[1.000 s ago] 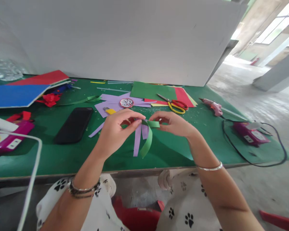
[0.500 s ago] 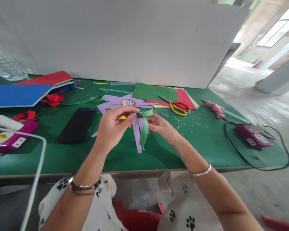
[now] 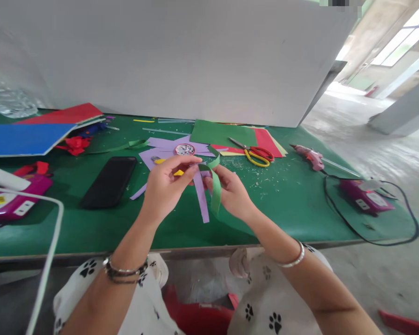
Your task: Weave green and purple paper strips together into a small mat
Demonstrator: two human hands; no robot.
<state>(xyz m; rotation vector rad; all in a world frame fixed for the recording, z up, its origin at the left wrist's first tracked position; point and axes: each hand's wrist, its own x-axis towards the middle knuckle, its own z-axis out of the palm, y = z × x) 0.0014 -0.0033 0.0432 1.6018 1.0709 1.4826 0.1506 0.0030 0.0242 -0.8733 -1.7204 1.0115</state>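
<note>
Left hand (image 3: 169, 181) has thumb and finger pinched on the top of the purple strip (image 3: 201, 197), centre of frame. Right hand (image 3: 234, 190) is curled at the green strip (image 3: 216, 190); can't tell if it's closed on it, strip hides the tips. I'd pinch light, right at the crossing, and clear the green curl first so it doesn't twist or crease. Cutter (image 3: 158, 160) sits just behind left knuckles. Table edge (image 3: 195, 250) runs along lower centre; best room right of centre, short of the cord (image 3: 330, 200).
</note>
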